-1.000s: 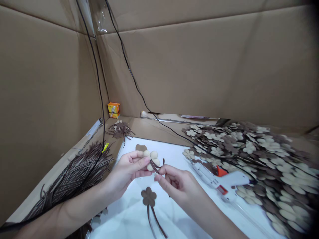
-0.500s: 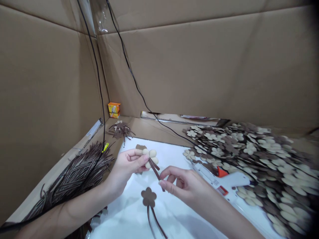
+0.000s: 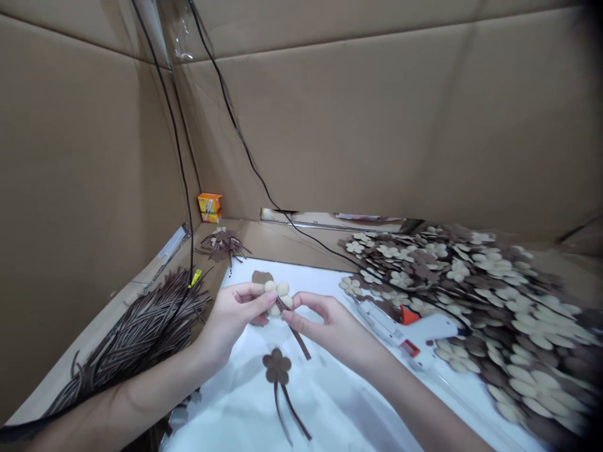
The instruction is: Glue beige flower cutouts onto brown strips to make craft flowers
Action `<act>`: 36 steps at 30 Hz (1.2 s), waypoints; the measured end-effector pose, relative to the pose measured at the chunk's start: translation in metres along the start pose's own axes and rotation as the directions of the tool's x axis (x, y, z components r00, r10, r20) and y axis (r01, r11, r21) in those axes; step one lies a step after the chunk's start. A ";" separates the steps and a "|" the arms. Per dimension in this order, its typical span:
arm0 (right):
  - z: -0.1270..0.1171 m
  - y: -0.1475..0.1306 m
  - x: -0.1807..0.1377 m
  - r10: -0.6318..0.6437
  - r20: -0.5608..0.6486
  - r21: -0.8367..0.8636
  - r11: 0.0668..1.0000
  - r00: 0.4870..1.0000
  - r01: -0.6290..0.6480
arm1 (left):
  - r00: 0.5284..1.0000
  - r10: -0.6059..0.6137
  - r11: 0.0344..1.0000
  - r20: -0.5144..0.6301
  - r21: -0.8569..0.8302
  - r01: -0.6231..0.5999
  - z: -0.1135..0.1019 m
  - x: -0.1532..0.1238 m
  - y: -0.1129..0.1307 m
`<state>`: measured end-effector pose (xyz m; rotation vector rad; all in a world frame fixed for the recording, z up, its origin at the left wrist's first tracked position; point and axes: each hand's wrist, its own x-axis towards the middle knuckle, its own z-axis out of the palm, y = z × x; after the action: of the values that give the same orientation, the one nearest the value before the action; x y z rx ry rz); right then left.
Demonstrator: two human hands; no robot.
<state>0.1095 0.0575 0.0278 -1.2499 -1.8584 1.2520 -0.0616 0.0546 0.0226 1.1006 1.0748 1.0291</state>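
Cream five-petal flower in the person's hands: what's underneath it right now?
Beneath the cream five-petal flower, only the edge of a brown cutout shows, on the white sheet. The left hand's fingers and the flower hide the rest, so any contact between them can't be seen.

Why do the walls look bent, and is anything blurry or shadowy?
In the head view, the wide lens bows the cardboard walls; the top right corner falls dark; the cut-out flowers at lower right look soft; the white sheet is bright, with only faint shadows; the left hand looks sharper.
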 end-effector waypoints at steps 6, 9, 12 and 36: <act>-0.004 0.011 0.006 0.003 0.125 0.251 0.967 0.992 -0.035 | 0.999 -0.053 0.998 0.012 -0.019 0.053 -0.005 0.006 -0.004; -0.005 0.015 0.007 0.000 0.182 0.389 0.918 0.983 -0.072 | 0.997 -0.072 0.997 0.033 -0.021 0.072 -0.009 0.011 -0.004; -0.006 0.018 0.009 0.015 0.237 0.421 0.900 0.971 -0.116 | 0.996 -0.081 0.997 0.027 0.000 0.081 -0.012 0.016 -0.003; 0.009 0.042 0.014 0.069 0.214 0.295 0.946 0.974 -0.132 | 0.988 -0.157 0.985 0.012 0.071 0.155 -0.014 0.020 0.000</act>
<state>0.1125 0.0716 -0.0152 -1.0919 -1.6644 1.7054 -0.0720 0.0760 0.0179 1.0611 1.1707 0.8621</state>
